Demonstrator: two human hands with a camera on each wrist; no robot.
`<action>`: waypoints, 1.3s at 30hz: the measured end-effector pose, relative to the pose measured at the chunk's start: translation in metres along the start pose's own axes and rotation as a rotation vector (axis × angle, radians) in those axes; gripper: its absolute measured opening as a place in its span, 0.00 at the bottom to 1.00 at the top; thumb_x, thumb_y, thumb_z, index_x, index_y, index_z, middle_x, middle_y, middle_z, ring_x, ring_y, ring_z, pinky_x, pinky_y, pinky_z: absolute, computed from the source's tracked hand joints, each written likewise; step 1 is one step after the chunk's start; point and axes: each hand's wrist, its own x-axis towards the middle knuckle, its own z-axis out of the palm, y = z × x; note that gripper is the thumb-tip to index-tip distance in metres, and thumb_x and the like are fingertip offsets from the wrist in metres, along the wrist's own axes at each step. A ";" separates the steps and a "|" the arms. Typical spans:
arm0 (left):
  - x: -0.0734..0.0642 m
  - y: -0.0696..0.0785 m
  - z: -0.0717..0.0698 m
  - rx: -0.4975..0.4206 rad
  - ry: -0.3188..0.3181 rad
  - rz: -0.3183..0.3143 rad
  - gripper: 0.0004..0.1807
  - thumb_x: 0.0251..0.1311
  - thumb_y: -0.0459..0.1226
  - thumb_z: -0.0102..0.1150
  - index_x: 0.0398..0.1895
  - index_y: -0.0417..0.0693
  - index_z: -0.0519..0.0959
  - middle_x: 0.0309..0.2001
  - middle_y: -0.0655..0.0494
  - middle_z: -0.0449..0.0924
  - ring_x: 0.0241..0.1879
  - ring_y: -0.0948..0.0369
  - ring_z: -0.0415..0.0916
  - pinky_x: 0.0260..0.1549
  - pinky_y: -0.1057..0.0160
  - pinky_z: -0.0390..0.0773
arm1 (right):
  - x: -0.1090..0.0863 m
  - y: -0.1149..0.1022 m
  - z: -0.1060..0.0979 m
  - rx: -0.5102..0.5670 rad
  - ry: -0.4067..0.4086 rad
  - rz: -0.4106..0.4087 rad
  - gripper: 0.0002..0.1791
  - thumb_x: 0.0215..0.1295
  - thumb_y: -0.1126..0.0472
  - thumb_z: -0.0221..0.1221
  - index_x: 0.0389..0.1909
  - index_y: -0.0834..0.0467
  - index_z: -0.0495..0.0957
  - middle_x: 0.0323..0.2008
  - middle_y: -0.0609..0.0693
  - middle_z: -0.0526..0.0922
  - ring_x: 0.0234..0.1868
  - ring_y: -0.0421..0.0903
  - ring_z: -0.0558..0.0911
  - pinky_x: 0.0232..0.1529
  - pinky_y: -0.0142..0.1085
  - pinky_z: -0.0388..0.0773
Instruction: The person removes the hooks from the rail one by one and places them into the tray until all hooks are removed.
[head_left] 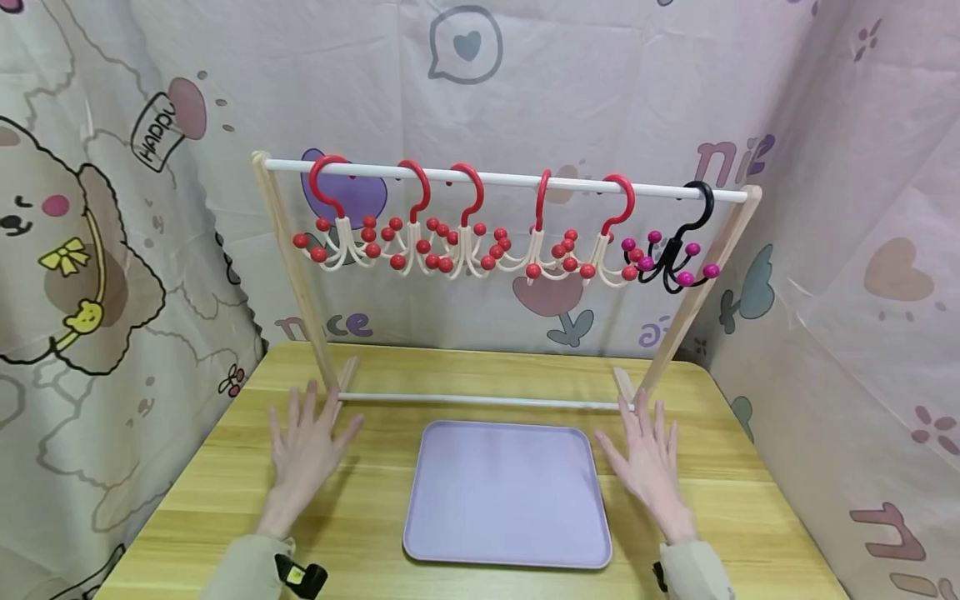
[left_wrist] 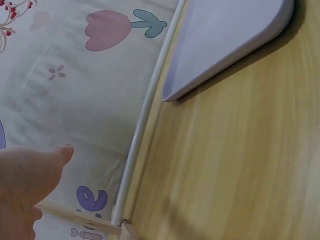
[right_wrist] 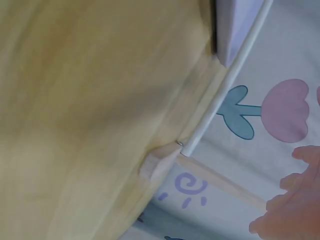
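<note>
My left hand (head_left: 303,450) is spread, palm down, with straight fingers near the left foot of a wooden rack (head_left: 300,275). My right hand (head_left: 648,471) is spread in the same way near the rack's right foot. Both hold nothing. A lavender tray (head_left: 510,496) lies flat on the table between them. From the rack's white top rod (head_left: 502,177) hang several multi-prong hooks (head_left: 467,237) with red tops, cream prongs and red ball tips. At the right end hangs a black hook (head_left: 670,250) with magenta ball tips.
The wood-grain table (head_left: 360,533) reaches back to a printed cloth (head_left: 480,100) that hangs behind and on both sides. A white lower rod (head_left: 487,401) joins the rack's feet behind the tray. A black strap (head_left: 300,575) sits at the left sleeve.
</note>
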 end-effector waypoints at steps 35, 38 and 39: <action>0.076 0.005 -0.088 -0.324 0.048 -0.052 0.46 0.71 0.57 0.48 0.75 0.29 0.50 0.76 0.23 0.45 0.76 0.26 0.36 0.68 0.22 0.35 | 0.050 -0.013 -0.086 0.113 0.263 -0.107 0.42 0.71 0.43 0.53 0.78 0.60 0.53 0.81 0.65 0.44 0.80 0.67 0.44 0.74 0.69 0.40; 0.083 0.009 -0.092 -0.414 0.099 -0.036 0.37 0.70 0.52 0.52 0.65 0.28 0.59 0.68 0.21 0.57 0.74 0.26 0.44 0.68 0.24 0.38 | 0.053 -0.015 -0.092 0.149 0.291 -0.111 0.42 0.70 0.43 0.54 0.78 0.61 0.55 0.80 0.66 0.46 0.80 0.68 0.46 0.74 0.70 0.42; 0.085 0.010 -0.093 -0.438 0.113 -0.036 0.36 0.70 0.51 0.53 0.65 0.28 0.60 0.66 0.21 0.59 0.72 0.26 0.47 0.68 0.25 0.41 | 0.054 -0.016 -0.094 0.158 0.304 -0.116 0.42 0.70 0.44 0.55 0.77 0.61 0.55 0.80 0.66 0.47 0.80 0.68 0.47 0.73 0.70 0.43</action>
